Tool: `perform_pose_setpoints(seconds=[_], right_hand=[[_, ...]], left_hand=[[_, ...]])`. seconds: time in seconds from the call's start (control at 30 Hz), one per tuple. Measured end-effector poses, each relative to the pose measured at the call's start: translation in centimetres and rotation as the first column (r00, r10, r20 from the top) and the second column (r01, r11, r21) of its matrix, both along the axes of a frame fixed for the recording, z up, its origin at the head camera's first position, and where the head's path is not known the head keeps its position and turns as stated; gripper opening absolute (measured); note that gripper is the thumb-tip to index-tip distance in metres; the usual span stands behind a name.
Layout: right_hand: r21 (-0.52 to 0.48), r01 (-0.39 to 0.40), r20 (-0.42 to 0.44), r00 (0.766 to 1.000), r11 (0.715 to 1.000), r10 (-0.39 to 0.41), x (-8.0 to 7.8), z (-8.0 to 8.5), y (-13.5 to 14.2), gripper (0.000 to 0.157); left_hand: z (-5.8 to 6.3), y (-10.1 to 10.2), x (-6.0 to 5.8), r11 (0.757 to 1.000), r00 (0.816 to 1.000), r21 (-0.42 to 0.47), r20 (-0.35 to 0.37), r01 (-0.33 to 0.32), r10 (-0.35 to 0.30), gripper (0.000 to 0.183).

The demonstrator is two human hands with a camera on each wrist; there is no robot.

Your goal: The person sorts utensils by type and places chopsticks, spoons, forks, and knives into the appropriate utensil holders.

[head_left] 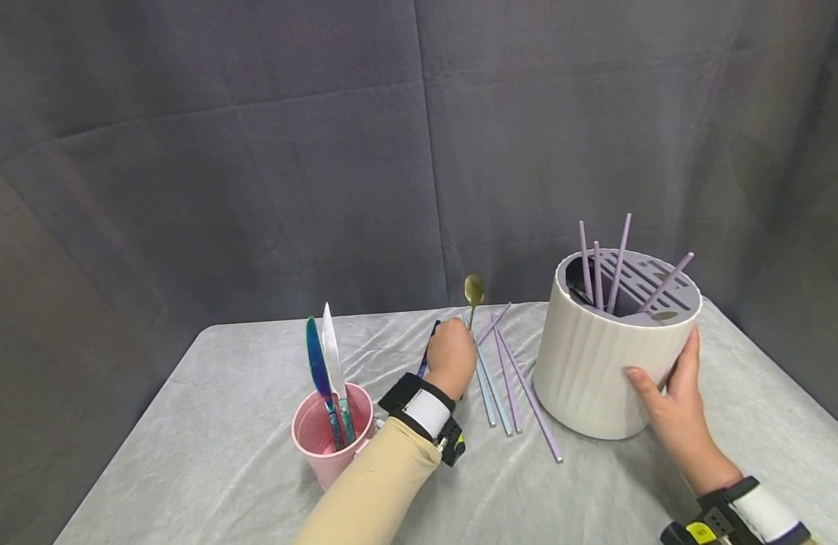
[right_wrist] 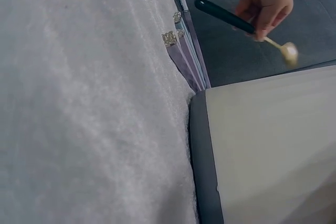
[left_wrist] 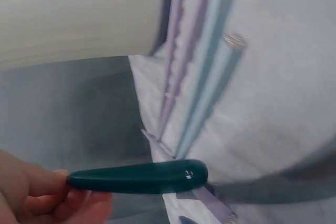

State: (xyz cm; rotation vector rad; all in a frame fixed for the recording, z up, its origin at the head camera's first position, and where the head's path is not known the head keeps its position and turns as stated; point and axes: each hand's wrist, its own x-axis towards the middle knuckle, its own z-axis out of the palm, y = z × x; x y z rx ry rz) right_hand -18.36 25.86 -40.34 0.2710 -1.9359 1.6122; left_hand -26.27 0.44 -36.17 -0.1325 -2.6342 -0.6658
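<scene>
Your left hand (head_left: 453, 354) pinched the green-handled spoon (head_left: 474, 291) above the bench (head_left: 187, 431), left of the white holder (head_left: 589, 371). Your right hand (head_left: 679, 412) lay spread against the holder's right side. Chopsticks (head_left: 531, 401) lay just left of it, the pink cup (head_left: 328, 468) farther left.

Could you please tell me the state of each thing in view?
Green-handled spoon: raised, pinched in the left hand.
White holder: upright, right hand against it.
Holder's purple chopsticks: standing inside, some leaning.
Loose chopsticks: lying down, some crossed.
Pink cup: upright.
Two knives: blade-up in the cup.
Dark blue utensil: partly hidden, state unclear.
</scene>
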Motion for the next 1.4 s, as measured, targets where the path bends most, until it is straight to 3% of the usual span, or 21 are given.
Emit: perform_pose_setpoints(seconds=[0.1, 0.2, 0.33, 0.53, 0.63, 0.73, 0.9, 1.07, 1.13, 1.2, 1.3, 1.33, 1.4], right_hand=[[0.012, 0.006, 0.025, 1.000, 1.000, -0.006, 0.0, -0.1, 0.1, 0.103], [0.030, 0.028, 0.056, 0.998, 0.999, -0.030, 0.0, -0.2, 0.1, 0.109], [0.045, 0.054, 0.058, 0.997, 0.998, -0.056, 0.0, -0.2, 0.2, 0.112], [0.037, 0.058, 0.030, 0.998, 0.998, -0.059, 0.1, -0.2, 0.3, 0.113], [0.038, 0.060, 0.027, 0.998, 0.997, -0.061, 0.2, -0.1, 0.3, 0.112], [0.040, 0.060, 0.027, 0.998, 0.997, -0.061, 0.2, -0.1, 0.2, 0.112], [0.027, 0.045, 0.000, 0.999, 0.999, -0.045, 0.2, -0.2, 0.1, 0.113], [0.031, 0.042, 0.000, 0.999, 0.999, -0.042, 0.2, -0.2, 0.1, 0.113], [0.031, 0.045, 0.002, 0.999, 0.999, -0.045, 0.3, -0.2, 0.1, 0.113], [0.028, 0.045, -0.001, 0.999, 0.999, -0.045, 0.3, -0.2, 0.1, 0.113], [0.025, 0.045, -0.004, 0.999, 0.999, -0.044, 0.3, -0.2, 0.1, 0.113], [0.026, 0.047, -0.001, 0.999, 0.999, -0.047, 0.3, -0.2, 0.1, 0.113], [0.028, 0.049, 0.002, 0.999, 0.998, -0.049, 0.4, -0.3, 0.1, 0.113]], left_hand=[[0.7, -0.1, 0.1, 0.993, 0.998, 0.103, -0.023, 0.054, -0.051, 0.017], [1.2, -0.1, 0.1, 0.965, 0.993, 0.232, -0.035, 0.122, -0.117, 0.014], [2.0, 0.3, 0.1, 0.900, 0.983, 0.395, -0.063, 0.183, -0.172, 0.012], [3.9, 1.6, 0.4, 0.781, 0.966, 0.572, -0.199, 0.252, -0.165, 0.013], [5.1, 2.2, 0.5, 0.705, 0.953, 0.648, -0.263, 0.290, -0.150, 0.013], [6.2, 2.7, 0.7, 0.605, 0.929, 0.711, -0.338, 0.358, -0.153, 0.013], [7.2, 3.2, 1.0, 0.443, 0.871, 0.756, -0.466, 0.482, -0.153, 0.015], [8.4, 4.2, 1.1, 0.308, 0.815, 0.760, -0.569, 0.572, -0.109, 0.016], [8.7, 4.7, 1.1, 0.269, 0.797, 0.754, -0.595, 0.599, -0.107, 0.015], [8.9, 5.3, 1.2, 0.256, 0.777, 0.737, -0.617, 0.626, -0.123, 0.014], [8.8, 6.0, 1.2, 0.274, 0.748, 0.698, -0.643, 0.661, -0.165, 0.013], [8.7, 6.2, 1.2, 0.289, 0.743, 0.687, -0.645, 0.666, -0.179, 0.012], [8.6, 6.6, 1.2, 0.346, 0.745, 0.666, -0.638, 0.660, -0.194, 0.012]])
